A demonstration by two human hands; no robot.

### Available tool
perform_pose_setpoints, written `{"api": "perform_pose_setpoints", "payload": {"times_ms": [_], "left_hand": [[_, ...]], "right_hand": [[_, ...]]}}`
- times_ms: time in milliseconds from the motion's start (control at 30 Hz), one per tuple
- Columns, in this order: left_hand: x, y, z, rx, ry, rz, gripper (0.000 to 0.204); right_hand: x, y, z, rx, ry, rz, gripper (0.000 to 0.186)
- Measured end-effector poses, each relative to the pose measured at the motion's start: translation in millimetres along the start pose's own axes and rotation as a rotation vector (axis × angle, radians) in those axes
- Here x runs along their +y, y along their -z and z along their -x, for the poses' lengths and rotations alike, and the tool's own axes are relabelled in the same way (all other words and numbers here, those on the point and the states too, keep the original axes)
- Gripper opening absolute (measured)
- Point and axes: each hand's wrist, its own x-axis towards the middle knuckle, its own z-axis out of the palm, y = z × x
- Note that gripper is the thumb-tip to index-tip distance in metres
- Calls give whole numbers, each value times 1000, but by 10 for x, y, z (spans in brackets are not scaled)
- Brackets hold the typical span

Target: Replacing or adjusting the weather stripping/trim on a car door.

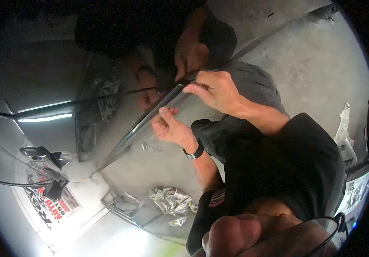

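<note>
A long, dark glossy edge of a car panel (139,124) runs diagonally from the lower left up to my hands. My right hand (216,90) is at its upper end, thumb and fingers closed together against the edge. Lower along the same edge is my left hand (167,126), with a dark watch (194,150) on the wrist. Its fingers are curled and its thumb points up, close to the edge. Whatever thin thing either hand may pinch is too small to make out. The shiny dark car surface (120,55) mirrors both hands.
Car side mirror shapes (54,188) stand out at the left, near a printed banner (49,210). Crumpled paper (172,201) lies on the concrete floor beside a thin metal frame (124,214). More paper (345,128) is at the right. My bent leg (253,81) is beyond my right hand.
</note>
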Motion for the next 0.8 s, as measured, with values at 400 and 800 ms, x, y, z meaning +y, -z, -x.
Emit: {"api": "perform_pose_setpoints", "payload": {"times_ms": [400,800], "left_hand": [[-13,216,82,64,-621,-422,44],[-117,691,-296,10,-724,-584,37]], "right_hand": [[10,28,-14,40,-70,19,33],[-14,-2,41,85,-108,39,37]]}}
